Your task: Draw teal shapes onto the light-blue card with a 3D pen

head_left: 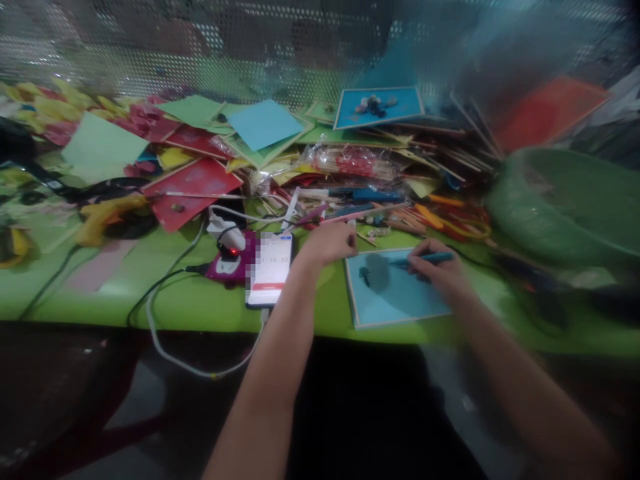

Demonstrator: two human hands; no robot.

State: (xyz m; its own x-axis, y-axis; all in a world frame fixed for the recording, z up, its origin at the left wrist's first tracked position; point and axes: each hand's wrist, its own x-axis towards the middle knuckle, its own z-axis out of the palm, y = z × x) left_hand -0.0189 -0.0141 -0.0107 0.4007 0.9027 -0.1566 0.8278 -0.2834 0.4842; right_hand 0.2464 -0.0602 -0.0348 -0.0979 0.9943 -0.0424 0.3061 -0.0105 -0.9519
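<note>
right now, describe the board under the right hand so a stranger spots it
Find the green table and, right of the phone, its front edge. There a light blue board lies beneath the right hand. Unlike the deeper blue board farther back, with its cluster of pieces, it bears a small dark mark.

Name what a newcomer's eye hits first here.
Probably the lit phone on the green tabletop, just left of the left forearm. Next, the blue board right of centre, where the right hand holds a teal pen-like tool. Then the large green tub at far right.
</note>
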